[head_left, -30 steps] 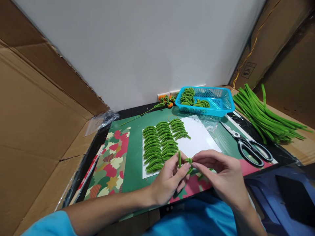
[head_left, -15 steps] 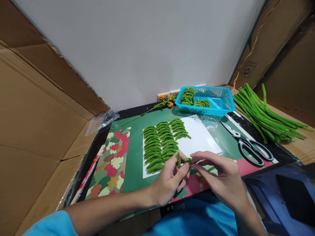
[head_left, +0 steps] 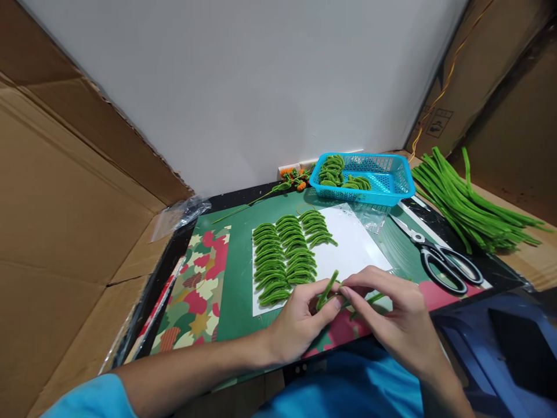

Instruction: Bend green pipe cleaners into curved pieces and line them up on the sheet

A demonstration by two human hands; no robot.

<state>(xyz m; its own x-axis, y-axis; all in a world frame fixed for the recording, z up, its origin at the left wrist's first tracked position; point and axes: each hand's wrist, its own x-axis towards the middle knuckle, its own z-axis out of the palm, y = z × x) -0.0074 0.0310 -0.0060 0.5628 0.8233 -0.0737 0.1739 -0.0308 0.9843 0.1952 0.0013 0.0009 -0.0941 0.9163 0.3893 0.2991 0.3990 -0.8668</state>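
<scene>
At the front of the mat, my left hand (head_left: 300, 322) is closed around a short green pipe cleaner (head_left: 327, 290), whose end sticks up between thumb and forefinger. My right hand (head_left: 391, 313) meets it there, thumb and fingertips pinched on green fuzz partly hidden by the fingers. Just beyond the hands, folded green pipe cleaner pieces (head_left: 270, 264) lie in columns on a white sheet (head_left: 354, 238). Another green pipe cleaner piece (head_left: 375, 298) shows behind my right thumb, lying on the mat.
Black-handled scissors (head_left: 435, 252) rest open at the right, beside a bundle of long green pipe cleaners (head_left: 474, 209). A blue basket (head_left: 385, 197) at the back holds more folded pieces. Orange flowers (head_left: 296, 177) lie left of it. Cardboard (head_left: 56, 220) walls the left side.
The pipe cleaner end in my left hand has tilted from upright toward the right. My right fingertips have closed in tighter against my left hand.
</scene>
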